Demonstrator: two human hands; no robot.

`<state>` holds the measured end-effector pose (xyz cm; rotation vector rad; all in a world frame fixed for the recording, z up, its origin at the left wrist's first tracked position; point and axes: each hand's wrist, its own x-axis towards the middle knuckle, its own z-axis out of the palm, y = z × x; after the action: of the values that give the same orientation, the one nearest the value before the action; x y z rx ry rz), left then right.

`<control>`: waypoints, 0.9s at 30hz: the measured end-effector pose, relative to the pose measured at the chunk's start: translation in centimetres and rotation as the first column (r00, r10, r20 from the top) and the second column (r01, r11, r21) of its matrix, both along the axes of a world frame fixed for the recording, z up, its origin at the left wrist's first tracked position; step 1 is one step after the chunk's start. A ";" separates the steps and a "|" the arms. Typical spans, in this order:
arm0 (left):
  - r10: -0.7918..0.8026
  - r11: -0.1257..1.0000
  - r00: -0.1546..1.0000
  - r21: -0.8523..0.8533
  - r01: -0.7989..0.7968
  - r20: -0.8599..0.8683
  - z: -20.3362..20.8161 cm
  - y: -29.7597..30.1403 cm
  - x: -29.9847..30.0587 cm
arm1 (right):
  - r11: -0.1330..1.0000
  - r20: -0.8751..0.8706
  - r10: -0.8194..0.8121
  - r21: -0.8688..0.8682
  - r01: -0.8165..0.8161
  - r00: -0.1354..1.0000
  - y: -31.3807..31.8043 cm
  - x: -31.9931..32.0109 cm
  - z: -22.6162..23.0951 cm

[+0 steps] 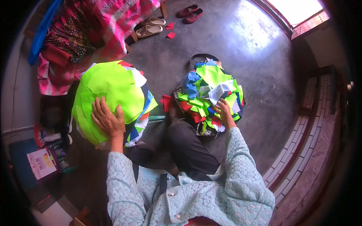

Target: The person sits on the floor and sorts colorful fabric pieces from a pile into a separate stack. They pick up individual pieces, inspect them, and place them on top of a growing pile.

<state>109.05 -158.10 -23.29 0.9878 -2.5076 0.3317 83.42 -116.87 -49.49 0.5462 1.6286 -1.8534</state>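
At the left, my left hand (105,117) lies flat with fingers stretched out on a large heap of neon yellow-green fabric pieces (124,84). White, blue, red and orange pieces stick out along the heap's right side. To the right, a checked cloth bag (205,130) holds a mixed heap of fabric scraps in green, blue, white and red. My right hand (225,110) is at the near right of that heap, its fingers bent against a pale fabric scrap (220,90). The fingertips are partly hidden among the scraps.
Red scraps (171,35) lie on the dark floor near beige sandals (150,31) and dark red shoes (189,14). Pink checked cloth (117,22) drapes over furniture at the far left. A white box (41,164) sits at the left; a tiled ledge (298,147) runs along the right.
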 end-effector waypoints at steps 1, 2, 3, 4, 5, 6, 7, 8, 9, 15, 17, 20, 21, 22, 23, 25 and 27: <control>0.002 1.000 1.000 0.002 -0.002 0.004 -0.1 0.0 0.1 | 1.000 0.012 0.013 -0.003 -0.012 1.000 -0.4 -0.4 -0.3; 0.005 1.000 1.000 0.003 -0.005 0.008 -0.1 -0.1 0.2 | 1.000 0.045 0.015 -0.008 -0.015 0.999 -0.8 -0.6 -0.7; 0.005 1.000 1.000 0.006 -0.005 0.011 -0.1 -0.1 0.2 | 1.000 0.078 0.021 -0.014 -0.020 0.997 -1.2 -0.8 -1.1; 0.006 1.000 1.000 0.009 -0.006 0.014 -0.1 -0.1 0.3 | 0.999 0.112 0.028 -0.020 -0.026 0.993 -1.7 -0.9 -1.5; 0.007 1.000 1.000 0.013 -0.007 0.017 0.0 -0.1 0.3 | 0.999 0.136 0.031 -0.033 -0.027 0.990 -2.2 -0.9 -1.9; 0.005 1.000 1.000 0.020 -0.006 0.017 0.0 -0.1 0.3 | 0.999 0.157 0.034 -0.044 -0.028 0.987 -2.7 -1.0 -2.2; 0.004 1.000 1.000 0.027 -0.004 0.016 0.0 -0.1 0.2 | 0.998 0.178 0.038 -0.054 -0.029 0.983 -3.1 -1.0 -2.6; 0.002 0.999 1.000 0.034 -0.002 0.016 -0.1 -0.1 0.2 | 0.994 0.227 0.035 -0.113 -0.010 0.973 -3.3 -0.9 -2.8; 0.001 0.999 1.000 0.034 -0.001 0.019 0.0 0.0 0.2 | 0.992 0.208 0.041 -0.122 -0.016 0.977 -3.5 -1.1 -3.3; -0.021 0.999 1.000 0.039 0.020 0.005 0.5 0.2 -0.1 | 0.964 -0.028 -0.246 -0.110 0.241 0.969 -4.8 -1.4 -5.6; -0.020 0.999 1.000 0.030 0.020 0.004 0.6 0.2 0.1 | 0.956 -0.063 -0.285 -0.093 0.279 0.956 -4.5 -1.1 -5.4; 0.005 1.000 1.000 0.007 -0.005 -0.005 0.9 0.3 0.9 | 0.923 0.016 -0.374 -0.094 0.374 0.927 -5.0 0.8 -4.3; 0.011 1.000 1.000 0.001 -0.011 0.005 1.1 0.2 0.8 | 0.921 0.039 -0.378 -0.083 0.380 0.925 -4.3 1.6 -5.1; 0.032 0.999 0.999 -0.012 -0.031 0.018 1.2 0.2 1.3 | 0.964 0.155 -0.239 -0.081 0.253 0.959 -3.0 2.7 -5.6; -0.080 0.994 0.994 0.068 0.085 -0.076 0.0 0.9 -2.8 | 0.928 0.178 -0.360 -0.036 0.371 0.916 6.2 1.0 -10.0; -0.008 1.000 1.000 0.005 0.008 -0.018 0.0 0.2 -0.4 | 0.918 0.514 -0.249 -0.144 0.369 0.821 2.6 5.2 -8.5; 0.012 1.000 1.000 -0.008 -0.013 -0.018 0.0 0.1 0.0 | 0.924 0.567 -0.187 -0.177 0.340 0.802 1.5 7.7 -5.1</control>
<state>109.08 -158.00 -23.25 0.9993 -2.4829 0.3352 91.12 -115.37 -54.55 1.1078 0.9365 -1.8445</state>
